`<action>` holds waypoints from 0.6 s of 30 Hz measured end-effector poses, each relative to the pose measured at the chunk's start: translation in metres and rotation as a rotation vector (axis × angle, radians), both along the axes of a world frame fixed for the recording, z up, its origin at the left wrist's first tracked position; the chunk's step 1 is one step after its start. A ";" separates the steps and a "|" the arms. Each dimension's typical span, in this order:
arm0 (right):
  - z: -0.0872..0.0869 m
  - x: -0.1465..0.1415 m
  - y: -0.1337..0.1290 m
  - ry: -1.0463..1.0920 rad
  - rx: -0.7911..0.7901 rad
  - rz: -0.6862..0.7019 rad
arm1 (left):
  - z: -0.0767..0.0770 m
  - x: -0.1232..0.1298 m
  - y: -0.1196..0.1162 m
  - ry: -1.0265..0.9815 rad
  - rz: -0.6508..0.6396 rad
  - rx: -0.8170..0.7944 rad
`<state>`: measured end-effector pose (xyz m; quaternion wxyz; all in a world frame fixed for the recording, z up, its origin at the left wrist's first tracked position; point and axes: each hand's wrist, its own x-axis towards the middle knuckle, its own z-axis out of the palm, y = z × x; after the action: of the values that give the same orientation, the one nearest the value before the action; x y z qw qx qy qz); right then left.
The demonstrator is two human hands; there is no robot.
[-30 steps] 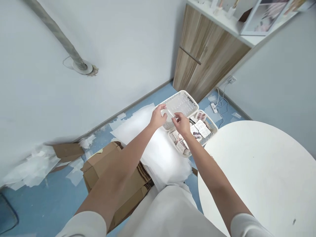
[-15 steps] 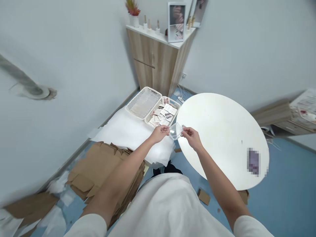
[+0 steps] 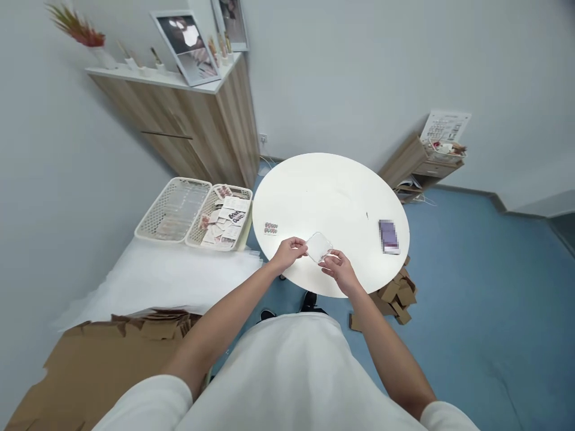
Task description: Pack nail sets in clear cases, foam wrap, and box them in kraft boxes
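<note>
A small clear plastic box (image 3: 318,246) is held up over the near part of the round white table (image 3: 332,185). My left hand (image 3: 290,252) pinches its left corner between thumb and fingers. On the other side, my right hand (image 3: 339,268) grips the lower right edge with its fingertips. No contents show through the clear plastic. To the left of my hands, a small card with reddish nail-like pieces (image 3: 271,228) lies on the tabletop.
A basket of clear plastic boxes (image 3: 153,224) and a basket of printed cards (image 3: 193,236) stand left of the table on white foam sheets (image 3: 179,269). Flattened cardboard (image 3: 108,365) is stacked nearer me. A blurred purple item (image 3: 389,234) lies at the table's right.
My view has turned right, and both hands have come from beside the baskets to over the round table, still holding the clear box. The card with reddish pieces now shows on the table.
</note>
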<state>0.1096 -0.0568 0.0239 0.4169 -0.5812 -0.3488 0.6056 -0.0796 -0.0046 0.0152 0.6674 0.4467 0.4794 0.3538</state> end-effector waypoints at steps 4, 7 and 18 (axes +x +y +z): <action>-0.013 0.042 0.004 -0.038 0.049 -0.096 | -0.012 0.048 -0.009 0.008 -0.041 -0.084; -0.021 0.070 0.014 -0.048 0.067 -0.091 | -0.020 0.072 -0.010 0.099 -0.042 -0.066; -0.025 0.113 0.061 -0.192 0.116 0.197 | -0.023 0.090 0.014 0.165 -0.073 -0.052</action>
<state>0.2227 0.0041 -0.0009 0.3529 -0.5744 -0.4770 0.5639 0.0100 0.0095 -0.0079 0.6493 0.4742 0.5253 0.2786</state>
